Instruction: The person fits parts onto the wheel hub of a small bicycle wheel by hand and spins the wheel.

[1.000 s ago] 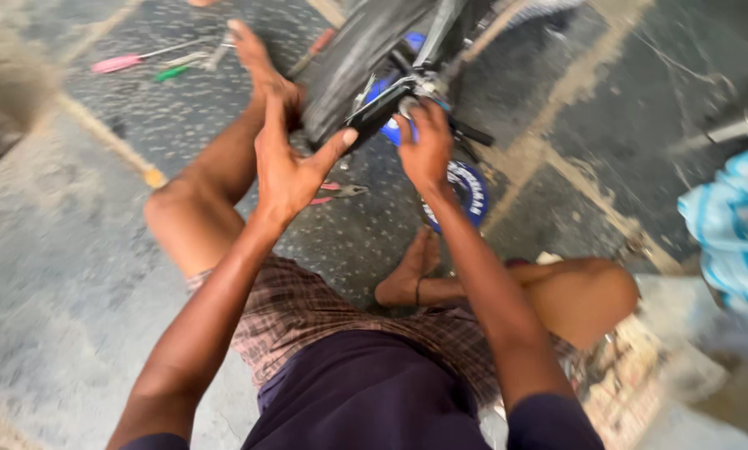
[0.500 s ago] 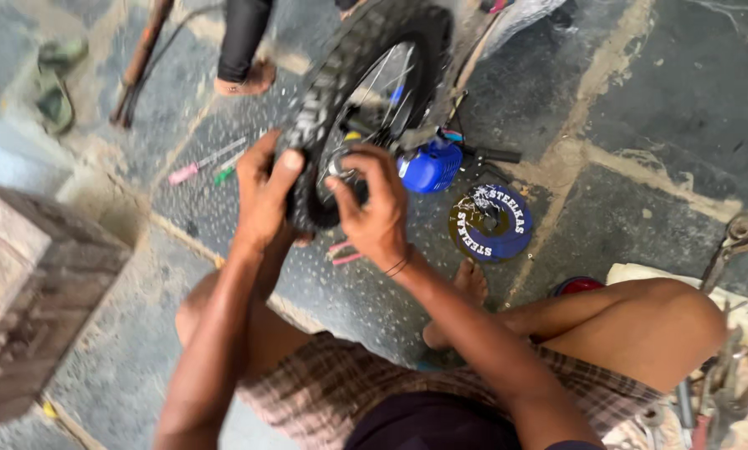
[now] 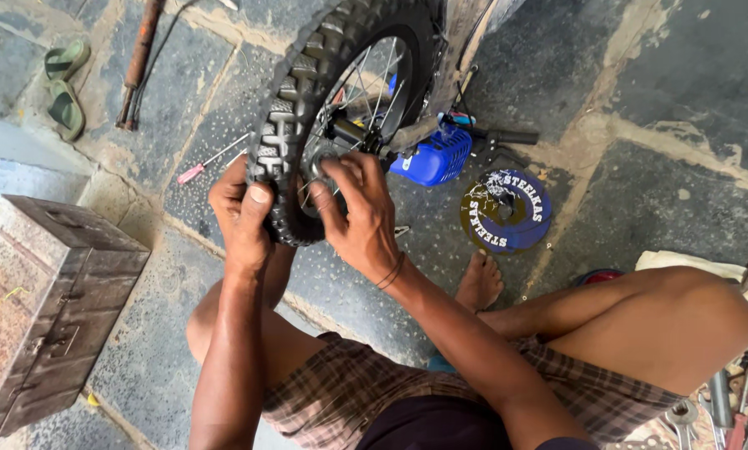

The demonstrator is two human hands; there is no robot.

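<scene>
Between your two hands, on the stone floor (image 3: 657,200) in front of your folded legs, stands a small knobby tyre (image 3: 295,125) on a spoked wheel (image 3: 366,92). It is upright, with its lower part close to your knee. Your left hand (image 3: 242,218) holds the tyre at its lower edge; the thumb lies flat on the tread and the fingers (image 3: 224,187) are bent around the rubber. Your right hand (image 3: 359,212) reaches to the middle of the wheel, and its fingers are closed around the hub (image 3: 320,162), near the spokes. Just behind the wheel you see a blue plastic part (image 3: 434,157) and a black handle grip (image 3: 512,137). Near them, a round dark disc (image 3: 506,212) lies flat on the floor, just beyond your bare foot (image 3: 479,282). To your left a rusty metal box (image 3: 45,300) stands, and farther away lie a pink screwdriver (image 3: 207,162), a brown pump (image 3: 139,62) and a pair of green sandals (image 3: 64,83). At your right, some wrenches (image 3: 728,412) lie beside your knee.
</scene>
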